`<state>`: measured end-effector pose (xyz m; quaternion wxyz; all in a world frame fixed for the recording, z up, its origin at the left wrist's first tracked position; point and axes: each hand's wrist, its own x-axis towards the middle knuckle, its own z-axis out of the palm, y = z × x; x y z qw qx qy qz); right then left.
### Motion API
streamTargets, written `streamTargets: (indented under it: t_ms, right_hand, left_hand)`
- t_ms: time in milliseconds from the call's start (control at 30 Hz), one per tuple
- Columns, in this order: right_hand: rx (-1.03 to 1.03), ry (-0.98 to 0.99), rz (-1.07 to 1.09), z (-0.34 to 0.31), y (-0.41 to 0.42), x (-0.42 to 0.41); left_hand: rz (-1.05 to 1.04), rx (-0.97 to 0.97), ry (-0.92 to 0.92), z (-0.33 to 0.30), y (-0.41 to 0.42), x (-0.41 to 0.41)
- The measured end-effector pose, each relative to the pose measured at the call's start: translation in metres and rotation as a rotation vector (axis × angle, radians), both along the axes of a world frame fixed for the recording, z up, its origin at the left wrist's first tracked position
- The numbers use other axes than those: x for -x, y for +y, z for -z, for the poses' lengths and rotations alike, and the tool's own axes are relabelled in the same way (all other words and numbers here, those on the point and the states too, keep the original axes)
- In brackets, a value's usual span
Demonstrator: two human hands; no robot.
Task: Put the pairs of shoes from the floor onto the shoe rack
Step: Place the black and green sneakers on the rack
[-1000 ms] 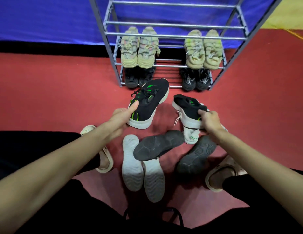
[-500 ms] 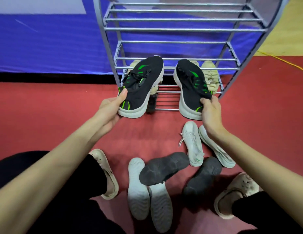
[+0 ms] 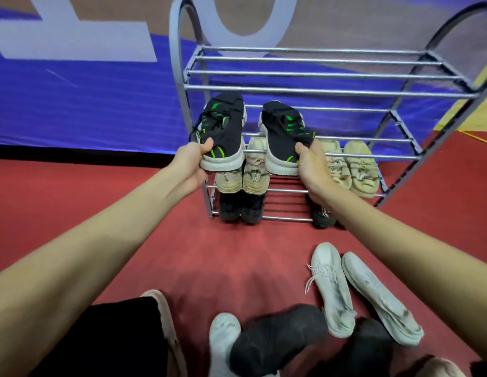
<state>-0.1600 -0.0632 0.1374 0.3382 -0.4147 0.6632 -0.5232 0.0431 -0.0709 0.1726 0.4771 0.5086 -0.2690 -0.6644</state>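
My left hand (image 3: 192, 165) grips the heel of a black sneaker with green marks (image 3: 223, 129). My right hand (image 3: 313, 167) grips the heel of its mate (image 3: 283, 131). Both shoes point toes-first into the grey metal shoe rack (image 3: 329, 88), at the left side of its second shelf from the top. Beige sneakers (image 3: 242, 172) sit on the shelf just below them, and another beige pair (image 3: 351, 164) sits to the right. Black shoes (image 3: 241, 208) stand on the bottom shelf. On the red floor lie a white pair (image 3: 353, 292) and dark shoes, soles up (image 3: 275, 338).
A blue banner (image 3: 87, 104) hangs behind the rack. The rack's top shelf holds no shoes. My knees in black trousers (image 3: 101, 341) and beige slippers (image 3: 166, 322) frame the bottom of the view. Another white shoe, sole up (image 3: 223, 336), lies near my feet.
Both hands have carried the black and green sneakers up and forward from in front of the rack onto its second shelf. My view has tilted upward, showing the rack's top.
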Motion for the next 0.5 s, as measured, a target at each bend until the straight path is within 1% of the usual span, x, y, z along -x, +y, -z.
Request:
streamTargets:
  t_ms: [267, 367, 500]
  right_hand:
    - [0.006, -0.002, -0.004, 0.008, -0.067, -0.017]
    - [-0.005, 0.019, -0.010, 0.014, -0.083, -0.020]
    - [-0.038, -0.006, -0.042, 0.026, -0.095, -0.024]
  left_hand:
    - [-0.082, 0.006, -0.069, 0.024, -0.060, 0.007]
    - [-0.095, -0.004, -0.085, 0.031, -0.074, 0.010]
    - [-0.103, -0.022, -0.119, 0.035, -0.093, 0.010]
